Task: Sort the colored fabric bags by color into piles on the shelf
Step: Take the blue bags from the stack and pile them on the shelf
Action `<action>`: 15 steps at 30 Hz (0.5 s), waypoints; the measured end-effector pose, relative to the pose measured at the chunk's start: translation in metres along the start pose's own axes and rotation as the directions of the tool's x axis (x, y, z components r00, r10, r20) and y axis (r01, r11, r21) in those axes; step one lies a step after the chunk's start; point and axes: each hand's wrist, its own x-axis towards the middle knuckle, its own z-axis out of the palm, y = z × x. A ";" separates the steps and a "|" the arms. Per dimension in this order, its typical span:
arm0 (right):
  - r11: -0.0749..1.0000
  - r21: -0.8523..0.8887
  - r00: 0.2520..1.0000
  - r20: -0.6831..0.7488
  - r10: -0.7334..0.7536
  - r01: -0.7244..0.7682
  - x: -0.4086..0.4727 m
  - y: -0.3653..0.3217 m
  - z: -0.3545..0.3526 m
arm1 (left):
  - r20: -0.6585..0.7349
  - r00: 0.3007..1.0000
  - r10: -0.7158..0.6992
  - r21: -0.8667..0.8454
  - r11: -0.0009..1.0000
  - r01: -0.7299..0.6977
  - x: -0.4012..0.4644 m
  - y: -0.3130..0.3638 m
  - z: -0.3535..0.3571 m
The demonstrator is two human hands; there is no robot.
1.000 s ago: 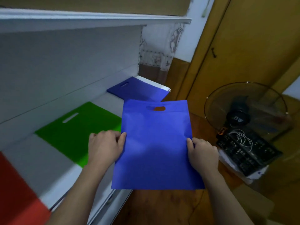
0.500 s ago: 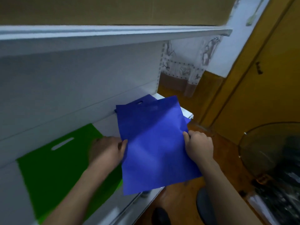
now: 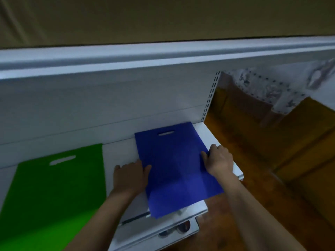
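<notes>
Your left hand (image 3: 130, 175) sits at about 7 o'clock from the middle of the view, on the white shelf (image 3: 118, 153), pinching the left edge of the blue bag (image 3: 174, 165): the thumb lies on top of the fabric, while the other fingers are hidden, so how they lie cannot be told. Your right hand (image 3: 218, 160), at about 4 o'clock, grips the bag's right edge with curled fingers, thumb on top.

The blue bag lies flat on the shelf near its right end, handle slot pointing to 12 o'clock toward the back panel. Its near edge hangs past the shelf's front lip. Whether another blue bag lies beneath it cannot be told.

The green bag (image 3: 54, 192) lies flat on the same shelf at 8 o'clock, apart from the blue one, with bare shelf and your left hand between them.
</notes>
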 end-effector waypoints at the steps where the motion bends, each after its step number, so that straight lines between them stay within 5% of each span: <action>1: 1.000 0.015 1.000 -0.001 0.015 -0.015 0.003 0.001 0.002 | 0.020 0.999 -0.029 0.025 0.999 0.029 0.002 0.004 0.001; 15: 0.986 0.138 0.996 -0.006 -0.091 0.091 0.015 0.010 0.013 | 0.062 0.990 -0.125 0.003 0.992 0.125 0.011 0.021 0.006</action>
